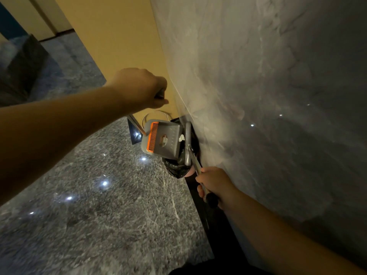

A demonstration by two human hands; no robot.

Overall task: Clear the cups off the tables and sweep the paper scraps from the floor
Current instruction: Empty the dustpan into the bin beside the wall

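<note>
My left hand [142, 88] grips the top of the dustpan's metal handle [137, 124]. The grey dustpan [161, 138], with an orange comb strip along one edge, is tilted over a bin lined with a black bag [176, 165] at the foot of the wall. A white paper scrap [181, 138] lies at the pan's lip above the bag. My right hand [213, 184] grips the broom's metal shaft [195, 162] near its black end cap. The broom head [187, 143] stands against the pan's open edge.
A grey marble wall [268, 96] rises close on the right, with a dark skirting strip [204, 211] at its base. A yellow wall panel [119, 36] stands behind the bin. Glossy grey stone floor [99, 205] spreads left. A dark upholstered seat [21, 70] sits far left.
</note>
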